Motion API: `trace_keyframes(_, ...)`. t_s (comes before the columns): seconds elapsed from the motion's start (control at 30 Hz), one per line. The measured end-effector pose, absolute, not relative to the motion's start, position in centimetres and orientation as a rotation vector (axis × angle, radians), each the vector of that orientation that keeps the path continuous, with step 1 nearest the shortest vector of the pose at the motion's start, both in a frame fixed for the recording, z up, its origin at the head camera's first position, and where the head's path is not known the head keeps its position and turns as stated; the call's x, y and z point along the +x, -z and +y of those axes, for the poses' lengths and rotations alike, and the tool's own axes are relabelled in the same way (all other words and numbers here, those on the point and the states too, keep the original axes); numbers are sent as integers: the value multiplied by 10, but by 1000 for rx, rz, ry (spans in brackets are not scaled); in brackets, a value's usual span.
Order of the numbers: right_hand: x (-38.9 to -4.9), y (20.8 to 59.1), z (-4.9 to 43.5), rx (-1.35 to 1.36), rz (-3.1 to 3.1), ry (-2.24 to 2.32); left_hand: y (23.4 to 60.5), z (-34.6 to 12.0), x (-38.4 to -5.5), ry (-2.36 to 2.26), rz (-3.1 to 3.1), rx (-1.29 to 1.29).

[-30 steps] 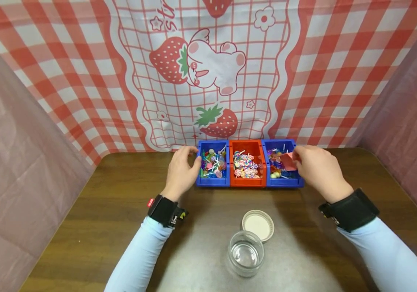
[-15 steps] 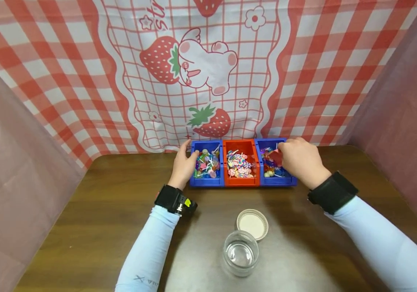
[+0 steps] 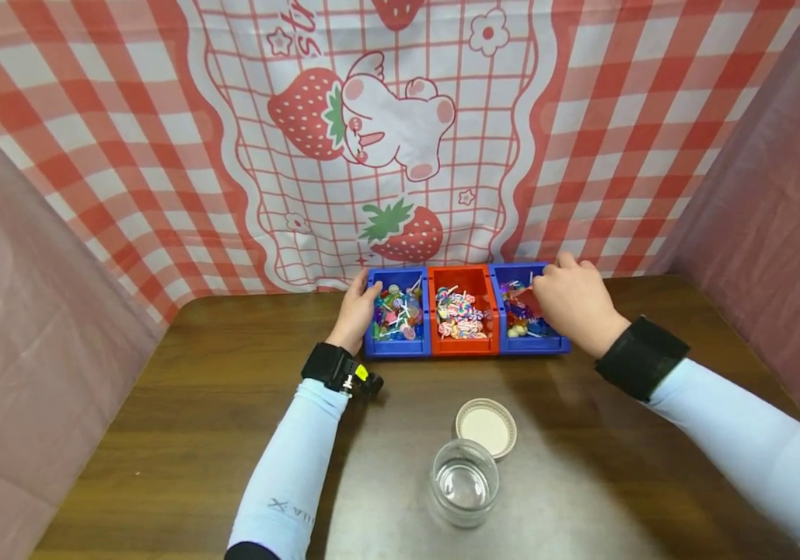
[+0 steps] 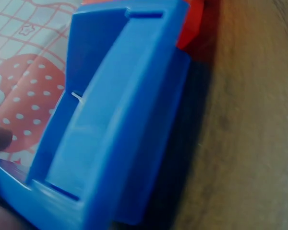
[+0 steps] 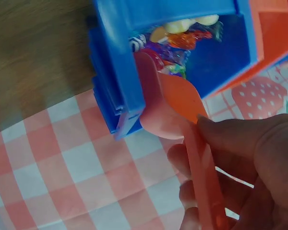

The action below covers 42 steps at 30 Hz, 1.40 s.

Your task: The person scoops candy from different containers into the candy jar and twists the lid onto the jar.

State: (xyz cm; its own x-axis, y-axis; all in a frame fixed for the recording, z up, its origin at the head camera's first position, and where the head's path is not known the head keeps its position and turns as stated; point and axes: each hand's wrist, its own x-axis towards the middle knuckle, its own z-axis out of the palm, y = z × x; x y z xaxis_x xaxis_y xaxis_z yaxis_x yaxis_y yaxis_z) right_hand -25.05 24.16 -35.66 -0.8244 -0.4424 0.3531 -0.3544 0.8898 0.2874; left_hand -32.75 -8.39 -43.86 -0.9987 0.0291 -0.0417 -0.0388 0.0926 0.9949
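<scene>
1. Since a second ago the right hand (image 3: 578, 307) has come further over the right blue bin (image 3: 535, 345), bringing the scoop (image 5: 158, 112) deeper in; the left hand (image 3: 354, 319) has closed in on the left blue bin (image 3: 397, 348).
2. The right wrist view shows the scoop's pinkish-orange bowl and handle plainly; the head view gives only a red patch of it, half hidden by the hand.
3. In that wrist view the bowl crosses the bin's rim, its tip over the wrapped candies (image 5: 182, 40); whether it touches them I cannot tell.
4. The left wrist view looks at the left bin's blue front, where one white stick (image 4: 77, 96) shows; the head view reveals mixed lollipops (image 3: 397, 315) inside.
5. Only the head view takes in the glass jar (image 3: 465, 484) and the lid (image 3: 487, 428) just beside it, on the table (image 3: 183, 404).
6. Count: three bins in a row, two blue with one red bin (image 3: 465, 346) between, full of swirled lollipops (image 3: 461, 315); one jar, one lid, one scoop.
7. Right fingers: clamped around the scoop's handle, thumb against its near end.
8. Left fingers: pinching the left bin's side wall, thumb over the rim.
</scene>
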Motion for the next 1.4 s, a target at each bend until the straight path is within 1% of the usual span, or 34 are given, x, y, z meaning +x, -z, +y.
trace_keyframes(0.23,-247,359,240,568,-2617,251,444,-87,-328,-2034,2348,81)
trace_keyframes(0.4,-247,358,242,556,-2631,200,434,-97,-320,-1787,2605,149)
trace_keyframes(0.57,-249,359,246,541,-2628,183,424,-107,-312,-1602,2709,199)
trace_keyframes(0.77,-251,359,251,530,-2663,213,421,-102,-307,-1343,2844,294)
trace_keyframes(0.97,-254,352,247,580,-2682,316,425,-96,-306,-990,3084,319)
trace_keyframes(1.13,-255,339,245,596,-2695,361,421,-97,-303,-747,3179,364)
trace_keyframes(1.4,-254,332,245,639,-2701,379,418,-103,-287,-651,3226,425)
